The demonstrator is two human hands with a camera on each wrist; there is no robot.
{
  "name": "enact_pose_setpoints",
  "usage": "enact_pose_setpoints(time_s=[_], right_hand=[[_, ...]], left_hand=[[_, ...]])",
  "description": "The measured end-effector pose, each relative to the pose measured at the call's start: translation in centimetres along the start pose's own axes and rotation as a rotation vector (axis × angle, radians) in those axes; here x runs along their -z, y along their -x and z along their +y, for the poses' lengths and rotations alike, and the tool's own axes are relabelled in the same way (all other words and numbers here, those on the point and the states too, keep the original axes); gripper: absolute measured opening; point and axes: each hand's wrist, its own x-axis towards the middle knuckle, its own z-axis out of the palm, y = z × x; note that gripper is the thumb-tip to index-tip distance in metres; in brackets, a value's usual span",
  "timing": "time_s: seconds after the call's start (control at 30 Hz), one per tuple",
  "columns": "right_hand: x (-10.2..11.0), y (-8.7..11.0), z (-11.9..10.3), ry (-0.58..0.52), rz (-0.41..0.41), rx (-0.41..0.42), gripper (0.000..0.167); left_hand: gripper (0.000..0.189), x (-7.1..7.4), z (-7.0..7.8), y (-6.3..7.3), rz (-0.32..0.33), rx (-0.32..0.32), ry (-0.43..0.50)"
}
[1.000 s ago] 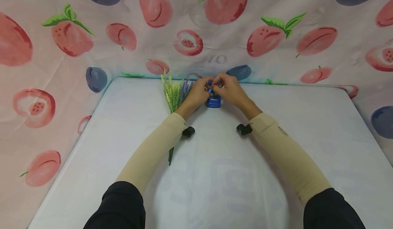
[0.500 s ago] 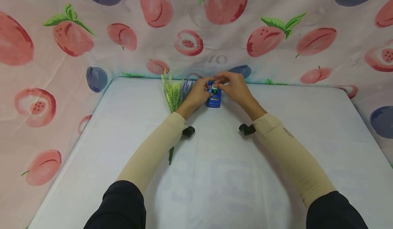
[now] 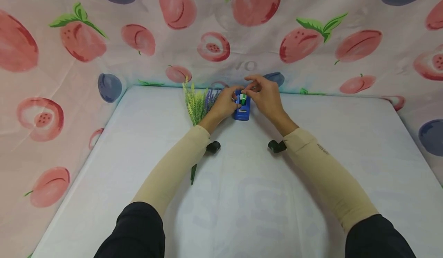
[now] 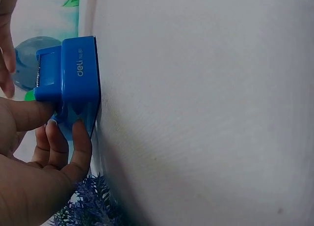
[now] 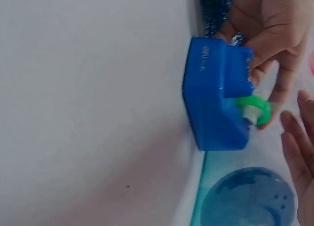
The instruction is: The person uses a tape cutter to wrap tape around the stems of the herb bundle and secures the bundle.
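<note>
A blue tape dispenser [image 3: 242,114] with a green-cored roll [image 5: 262,110] stands at the far edge of the white table. My left hand [image 3: 224,105] grips its left side, thumb near the roll and fingers against the body, as the left wrist view [image 4: 44,152] shows. My right hand [image 3: 266,94] is raised just beyond the dispenser's right side, apart from it. Its fingers look loosely bent, with nothing visible between them; clear tape there would be hard to make out.
Yellow-green artificial flower sprigs [image 3: 195,106] and purple ones [image 3: 210,98] lie left of the dispenser, partly under my left forearm. A fruit-patterned cloth [image 3: 221,15] hangs behind the white table [image 3: 256,196]. Black wrist cameras [image 3: 213,147] sit below both wrists.
My right hand has moved up and right, away from the dispenser, and its fingers have spread a little, uncovering the green roll. My left hand has stayed on the dispenser.
</note>
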Motion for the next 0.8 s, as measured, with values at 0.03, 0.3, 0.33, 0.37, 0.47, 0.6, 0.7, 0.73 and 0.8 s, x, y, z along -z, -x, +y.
enact_pose_setpoints(time_s=[0.03, 0.3, 0.33, 0.37, 0.47, 0.6, 0.7, 0.73, 0.8], right_hand=[[0.1, 0.0, -0.2, 0.002, -0.008, -0.006, 0.036], [0.9, 0.4, -0.9, -0.098, -0.112, -0.067, 0.023], [1.0, 0.5, -0.9, -0.118, -0.130, -0.085, 0.023], [1.0, 0.6, -0.7, -0.144, -0.147, -0.103, 0.022], [1.1, 0.7, -0.4, -0.224, -0.184, -0.155, 0.022], [1.1, 0.6, -0.2, -0.267, -0.206, -0.200, 0.022], [1.0, 0.4, -0.3, -0.266, -0.210, -0.230, 0.021], [0.9, 0.3, -0.3, -0.264, -0.210, -0.239, 0.021], [0.9, 0.2, -0.4, -0.260, -0.211, -0.256, 0.022]], left_hand=[[0.061, 0.0, 0.0, 0.0, 0.002, -0.001, 0.004], [0.063, 0.2, 0.3, 0.2, 0.011, 0.037, 0.037], [0.063, 0.2, 0.3, 0.2, 0.012, 0.040, 0.039], [0.063, 0.2, 0.3, 0.3, 0.013, 0.041, 0.043], [0.062, 0.1, 0.3, 0.3, 0.007, 0.043, 0.047], [0.061, 0.0, 0.3, 0.3, 0.004, 0.043, 0.042], [0.062, -0.1, 0.3, 0.2, 0.010, 0.043, 0.031], [0.062, -0.1, 0.3, 0.2, 0.010, 0.044, 0.029], [0.062, -0.1, 0.3, 0.2, 0.010, 0.044, 0.026]])
